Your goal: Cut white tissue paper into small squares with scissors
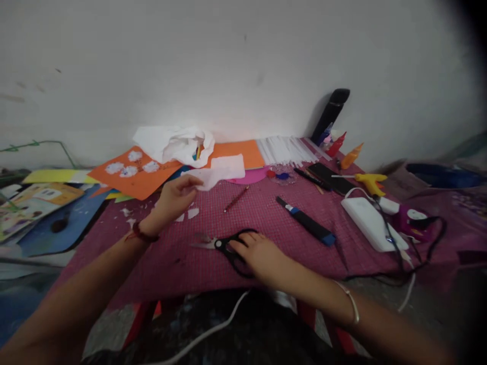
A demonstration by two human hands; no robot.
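Note:
My left hand (173, 200) pinches the lower left end of a piece of thin white paper (224, 172), raised a little over the far part of the table. My right hand (262, 256) has its fingers at the black handles of a pair of scissors (232, 248), low over the table's near side. The blades point left, apart and smeared by motion. Small white paper scraps (193, 213) lie beside my left wrist. Between and beyond the two hands rests a dark red pencil (236, 198).
A checked pink cloth (213, 218) covers the table. On the right are a dark-handled cutter (308, 223), a white power bank (371, 223) with cables, and a yellow glue gun (371, 182). Orange sheets (140, 185), crumpled white paper (175, 144) and white sticks (283, 149) lie along the back.

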